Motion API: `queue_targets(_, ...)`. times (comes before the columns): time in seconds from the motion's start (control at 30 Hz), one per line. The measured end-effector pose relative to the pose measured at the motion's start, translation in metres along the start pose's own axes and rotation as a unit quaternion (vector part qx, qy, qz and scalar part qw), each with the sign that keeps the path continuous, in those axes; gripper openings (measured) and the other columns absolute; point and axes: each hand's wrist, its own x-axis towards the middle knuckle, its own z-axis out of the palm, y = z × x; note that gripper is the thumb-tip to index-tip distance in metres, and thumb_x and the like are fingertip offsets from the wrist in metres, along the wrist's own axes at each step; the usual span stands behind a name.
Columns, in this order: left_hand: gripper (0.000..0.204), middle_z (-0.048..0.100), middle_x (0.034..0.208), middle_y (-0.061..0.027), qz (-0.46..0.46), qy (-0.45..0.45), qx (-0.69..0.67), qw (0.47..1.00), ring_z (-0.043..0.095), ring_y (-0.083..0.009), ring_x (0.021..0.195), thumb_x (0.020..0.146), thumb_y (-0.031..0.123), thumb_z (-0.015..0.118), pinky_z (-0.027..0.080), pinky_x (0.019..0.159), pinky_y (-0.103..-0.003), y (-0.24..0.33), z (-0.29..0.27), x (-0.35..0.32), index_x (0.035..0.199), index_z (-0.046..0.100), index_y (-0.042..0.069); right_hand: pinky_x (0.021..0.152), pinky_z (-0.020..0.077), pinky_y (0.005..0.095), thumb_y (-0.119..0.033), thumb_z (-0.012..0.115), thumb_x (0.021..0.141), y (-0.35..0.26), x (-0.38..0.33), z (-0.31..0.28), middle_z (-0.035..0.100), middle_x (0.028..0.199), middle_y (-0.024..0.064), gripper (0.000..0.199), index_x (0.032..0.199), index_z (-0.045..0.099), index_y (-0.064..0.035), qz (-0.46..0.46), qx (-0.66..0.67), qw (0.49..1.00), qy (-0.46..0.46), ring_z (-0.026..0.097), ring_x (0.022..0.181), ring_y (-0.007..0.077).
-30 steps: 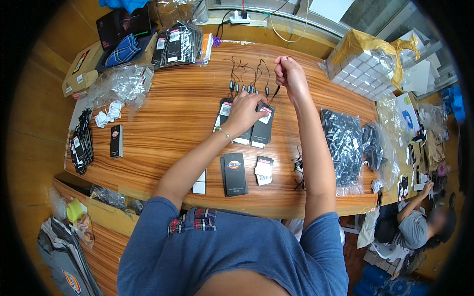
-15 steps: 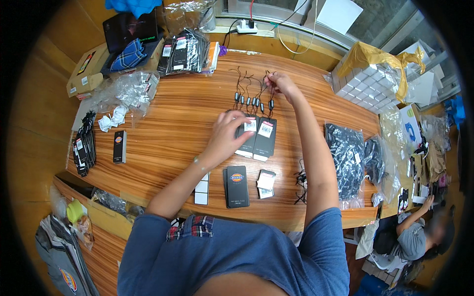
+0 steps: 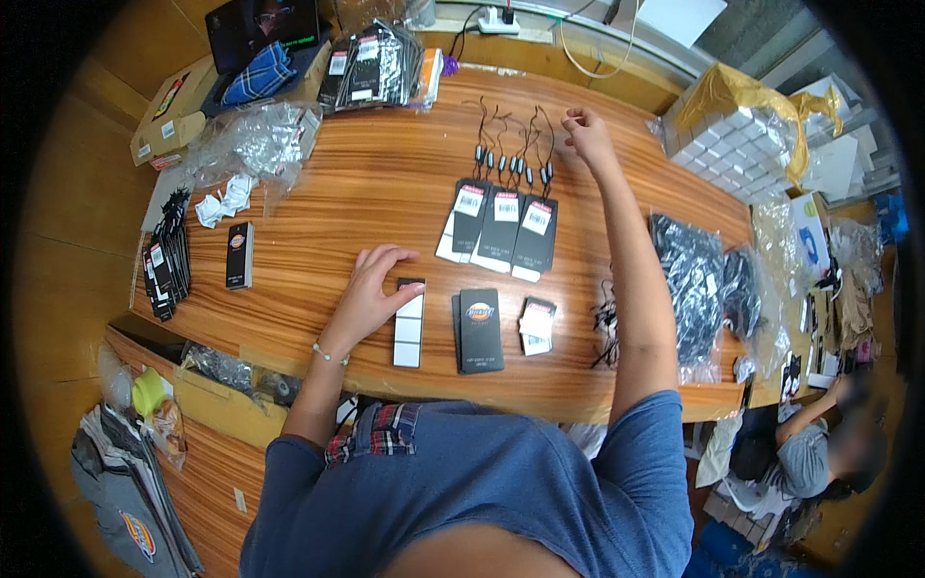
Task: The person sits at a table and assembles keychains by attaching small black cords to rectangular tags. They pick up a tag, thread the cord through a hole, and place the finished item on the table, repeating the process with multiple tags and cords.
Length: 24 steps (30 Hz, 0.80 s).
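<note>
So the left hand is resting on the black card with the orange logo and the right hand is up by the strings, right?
Not quite. In the head view the left hand rests on the strip of white labels; the black card lies untouched beside it. The right hand is indeed up by the strings.

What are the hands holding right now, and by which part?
The left hand holds nothing; it rests flat on the white strip of labels. The right hand is closed beside the black string loops; whether it pinches one cannot be told.
</note>
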Motion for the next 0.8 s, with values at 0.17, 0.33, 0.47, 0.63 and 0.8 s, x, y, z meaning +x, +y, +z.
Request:
queue_targets(0.17,0.058,0.05,0.11,-0.0103,0.064,-0.05,0.117,0.99,0.042,-0.0271,0.106,0.066,0.038,0.073,0.032,0.093,-0.039,0.029,0.011,-0.006,0.111,0.055,0.007,0.068,0.0455,0.0287,-0.02,0.06,0.082,-0.049,-0.145,-0.034,0.063,0.08,0.0104,0.023,0.092,0.06,0.0005,-0.072,0.001,0.986,-0.15,0.057,0.073,0.0167)
queue_targets(0.33,0.071,0.052,0.103,-0.0064,0.07,-0.081,0.171,0.979,0.041,-0.0239,0.103,0.055,0.049,0.074,0.027,0.092,-0.038,0.039,0.041,0.006,0.111,0.057,0.007,0.066,0.0448,0.0296,-0.022,0.072,0.071,-0.057,-0.259,-0.049,0.058,0.081,0.0113,0.035,0.095,0.059,-0.0003,-0.037,-0.137,0.978,-0.15,0.056,0.073,0.0195)
queue_targets(0.47,0.058,0.053,0.101,-0.0041,0.096,-0.078,0.157,0.98,0.041,-0.0227,0.101,0.056,0.044,0.074,0.029,0.088,-0.038,0.035,0.042,0.004,0.099,0.063,0.007,0.066,0.0447,0.0297,-0.014,0.074,0.067,-0.037,-0.285,-0.04,0.053,0.087,0.0096,0.035,0.096,0.06,-0.0003,-0.059,-0.136,0.982,-0.118,0.053,0.074,0.0188)
queue_targets(0.63,0.052,0.054,0.099,-0.0022,0.09,-0.054,0.128,0.986,0.04,-0.0235,0.102,0.056,0.036,0.077,0.028,0.091,-0.037,0.044,0.037,0.002,0.097,0.063,0.007,0.072,0.0432,0.0346,-0.01,0.073,0.065,-0.033,-0.289,-0.034,0.053,0.085,0.0105,0.028,0.09,0.062,-0.0014,-0.046,-0.107,0.99,-0.077,0.051,0.081,0.0268)
queue_targets(0.8,0.037,0.057,0.095,-0.0053,-0.057,-0.135,-0.118,0.982,0.052,-0.0159,0.085,0.073,0.017,0.07,0.041,0.077,-0.028,0.039,0.038,-0.001,0.102,0.052,0.004,0.066,0.0441,0.0299,-0.005,0.071,0.067,-0.033,-0.289,-0.032,0.052,0.086,0.0092,0.025,0.089,0.06,0.0009,-0.115,-0.174,0.977,-0.045,0.052,0.076,0.0212)
